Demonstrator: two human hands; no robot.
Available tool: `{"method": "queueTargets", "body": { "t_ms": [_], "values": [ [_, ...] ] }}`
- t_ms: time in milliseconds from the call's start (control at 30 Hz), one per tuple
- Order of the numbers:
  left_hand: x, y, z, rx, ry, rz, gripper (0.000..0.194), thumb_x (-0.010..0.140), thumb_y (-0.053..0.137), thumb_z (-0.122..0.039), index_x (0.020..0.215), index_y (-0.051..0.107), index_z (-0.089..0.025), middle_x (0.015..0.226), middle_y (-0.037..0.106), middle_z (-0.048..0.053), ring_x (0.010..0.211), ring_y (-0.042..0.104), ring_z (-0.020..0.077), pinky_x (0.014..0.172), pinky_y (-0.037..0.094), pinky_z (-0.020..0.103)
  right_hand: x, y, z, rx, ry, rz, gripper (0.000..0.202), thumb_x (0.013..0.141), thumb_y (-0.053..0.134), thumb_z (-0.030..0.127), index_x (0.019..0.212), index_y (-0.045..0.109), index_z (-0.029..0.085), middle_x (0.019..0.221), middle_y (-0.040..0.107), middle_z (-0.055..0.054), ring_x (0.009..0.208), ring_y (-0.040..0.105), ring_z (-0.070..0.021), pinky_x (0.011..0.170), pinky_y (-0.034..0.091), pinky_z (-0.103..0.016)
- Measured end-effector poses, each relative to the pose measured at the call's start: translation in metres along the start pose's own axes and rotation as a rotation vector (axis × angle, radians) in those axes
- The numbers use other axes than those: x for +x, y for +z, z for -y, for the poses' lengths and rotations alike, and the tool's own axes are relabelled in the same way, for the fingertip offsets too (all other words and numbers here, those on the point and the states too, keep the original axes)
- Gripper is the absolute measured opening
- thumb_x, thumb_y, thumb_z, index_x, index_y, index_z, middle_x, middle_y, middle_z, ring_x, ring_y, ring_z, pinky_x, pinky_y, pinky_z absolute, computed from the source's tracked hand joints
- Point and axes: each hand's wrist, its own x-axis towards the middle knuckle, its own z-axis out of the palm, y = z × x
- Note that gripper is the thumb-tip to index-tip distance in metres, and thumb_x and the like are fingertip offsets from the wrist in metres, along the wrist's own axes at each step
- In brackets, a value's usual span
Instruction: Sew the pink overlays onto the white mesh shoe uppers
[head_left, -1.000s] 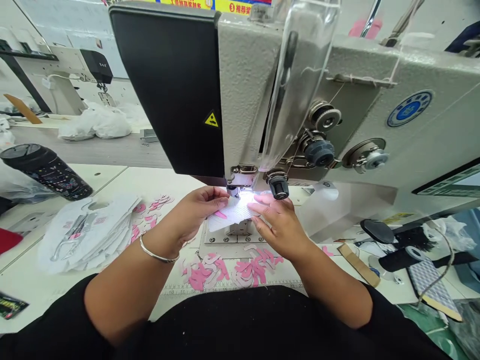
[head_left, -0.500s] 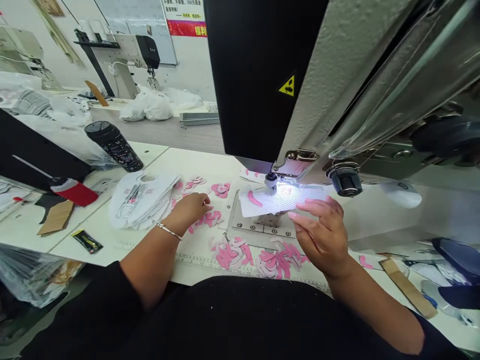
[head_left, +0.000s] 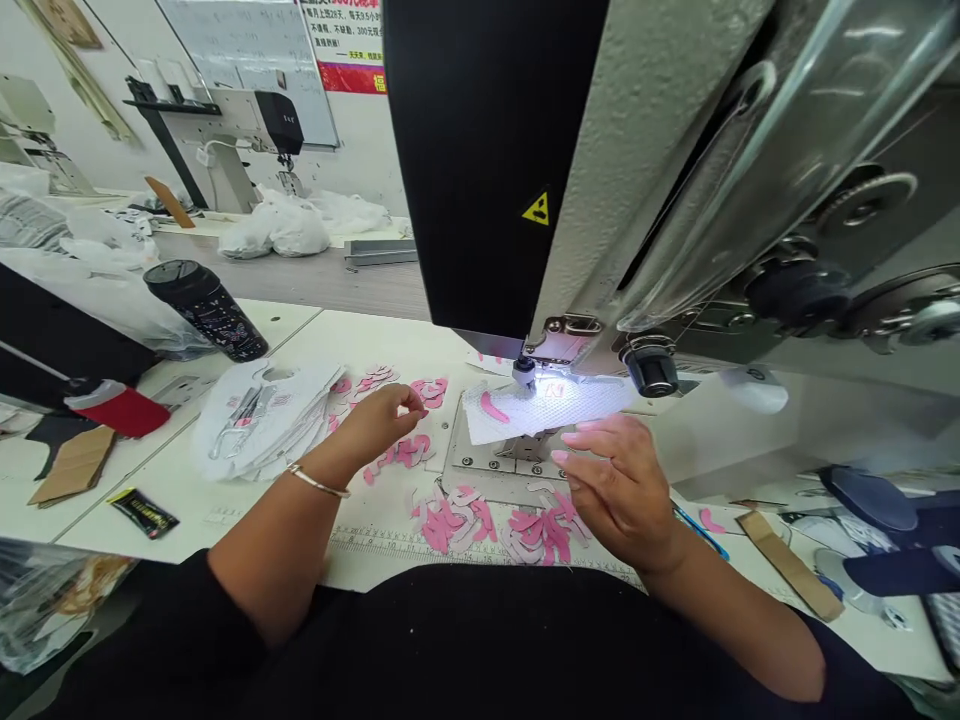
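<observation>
A white mesh fabric piece [head_left: 502,415] with a pink curved patch [head_left: 493,407] on it lies under the lit needle area of a sewing machine [head_left: 525,372]. My right hand [head_left: 626,490] hovers at the fabric's near right edge, fingers bent and apart, with nothing seen in them. To the left, my left hand [head_left: 382,420] is over the pink cut pieces [head_left: 409,452], its thumb and index finger pinched together; whatever lies between the tips is too small to make out. More pink and white pieces [head_left: 454,518] are heaped in front of the machine bed.
A stack of white fabric pieces [head_left: 262,420] with small scissors [head_left: 244,412] on top lies left of my left hand. Beyond stand a black tumbler [head_left: 206,310] and a red-and-white bottle [head_left: 120,408]. A ruler strip [head_left: 375,543] runs along the table's front edge.
The view has shifted slightly, so everything sits a little further left and lower. My left hand's fingertips have risen slightly from the pink pieces. The right hand has drawn back slightly from the fabric.
</observation>
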Motion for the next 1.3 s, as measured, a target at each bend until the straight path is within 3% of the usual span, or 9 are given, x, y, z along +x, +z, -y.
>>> {"method": "queueTargets", "body": {
  "t_ms": [100, 167, 333, 533, 700, 833, 967, 1100, 1300],
  "values": [
    [-0.027, -0.023, -0.041, -0.199, 0.095, -0.009, 0.021, 0.086, 0.058, -0.043, 0.085, 0.062, -0.023, 0.068, 0.06, 0.0, 0.058, 0.051, 0.0145, 0.051, 0.039, 0.025, 0.011, 0.0, 0.013, 0.147, -0.016, 0.111, 0.041, 0.086, 0.055, 0.01, 0.123, 0.056, 0.027, 0.098, 0.069, -0.003, 0.092, 0.065, -0.02, 0.083, 0.053, -0.04],
    [-0.046, -0.034, -0.068, -0.244, 0.238, 0.031, 0.018, 0.086, 0.062, -0.041, 0.085, 0.064, -0.023, 0.07, 0.062, 0.0, 0.059, 0.054, 0.0136, 0.053, 0.04, 0.025, 0.019, 0.0, 0.024, 0.202, 0.047, 0.196, 0.028, 0.092, 0.054, 0.02, 0.119, 0.056, 0.023, 0.092, 0.068, -0.004, 0.085, 0.063, -0.0184, 0.076, 0.053, -0.035],
    [-0.072, -0.032, -0.11, -0.273, 0.508, 0.119, 0.01, 0.084, 0.066, -0.034, 0.082, 0.065, -0.024, 0.08, 0.067, 0.001, 0.068, 0.062, 0.014, 0.062, 0.047, 0.024, 0.035, 0.001, 0.041, 0.383, 0.258, 0.361, 0.016, 0.096, 0.053, 0.035, 0.091, 0.059, 0.02, 0.078, 0.061, 0.0, 0.066, 0.055, -0.0117, 0.061, 0.045, -0.024],
    [-0.074, -0.016, -0.115, -0.493, 0.333, 0.304, 0.017, 0.085, 0.066, -0.037, 0.091, 0.056, -0.025, 0.078, 0.064, 0.001, 0.067, 0.06, 0.0151, 0.056, 0.048, 0.024, 0.036, -0.002, 0.042, 0.514, 0.291, 0.334, 0.012, 0.087, 0.055, 0.022, 0.075, 0.055, 0.021, 0.068, 0.053, 0.004, 0.06, 0.048, -0.0093, 0.057, 0.039, -0.022],
    [-0.073, -0.013, -0.119, -0.565, 0.299, 0.337, 0.019, 0.083, 0.069, -0.035, 0.092, 0.057, -0.024, 0.08, 0.063, 0.001, 0.068, 0.059, 0.0145, 0.058, 0.047, 0.024, 0.034, -0.006, 0.038, 0.512, 0.364, 0.309, 0.014, 0.088, 0.056, 0.022, 0.074, 0.055, 0.02, 0.069, 0.056, 0.004, 0.061, 0.049, -0.009, 0.057, 0.039, -0.022],
    [-0.068, -0.01, -0.122, -0.789, 0.2, 0.341, 0.018, 0.082, 0.07, -0.034, 0.09, 0.06, -0.022, 0.076, 0.061, -0.001, 0.068, 0.057, 0.0133, 0.059, 0.046, 0.024, 0.034, -0.004, 0.035, 0.558, 0.349, 0.175, 0.016, 0.091, 0.056, 0.025, 0.076, 0.058, 0.02, 0.069, 0.055, 0.003, 0.061, 0.051, -0.0096, 0.059, 0.042, -0.023],
    [-0.057, -0.013, -0.124, -0.728, 0.178, 0.203, 0.021, 0.085, 0.067, -0.042, 0.084, 0.065, -0.021, 0.069, 0.06, -0.001, 0.066, 0.054, 0.0136, 0.061, 0.044, 0.026, 0.037, -0.004, 0.023, 0.414, 0.238, 0.104, 0.011, 0.095, 0.055, 0.024, 0.089, 0.064, 0.022, 0.077, 0.065, 0.001, 0.073, 0.06, -0.0125, 0.07, 0.049, -0.027],
    [-0.04, -0.017, -0.131, -0.412, 0.189, -0.076, 0.026, 0.084, 0.065, -0.047, 0.088, 0.068, -0.022, 0.092, 0.067, 0.003, 0.076, 0.058, 0.0171, 0.066, 0.044, 0.029, 0.039, -0.006, 0.0, -0.062, 0.118, 0.035, 0.017, 0.091, 0.058, 0.025, 0.107, 0.065, 0.021, 0.104, 0.07, -0.007, 0.101, 0.063, -0.0237, 0.091, 0.049, -0.043],
    [-0.017, -0.003, -0.14, -0.188, 0.288, -0.093, 0.023, 0.09, 0.052, -0.04, 0.087, 0.063, -0.02, 0.096, 0.066, 0.005, 0.089, 0.06, 0.0215, 0.081, 0.045, 0.034, 0.033, 0.006, -0.018, -0.148, 0.099, 0.17, 0.022, 0.091, 0.057, 0.023, 0.112, 0.06, 0.018, 0.112, 0.067, -0.012, 0.114, 0.059, -0.0266, 0.1, 0.048, -0.049]
  ]
}}
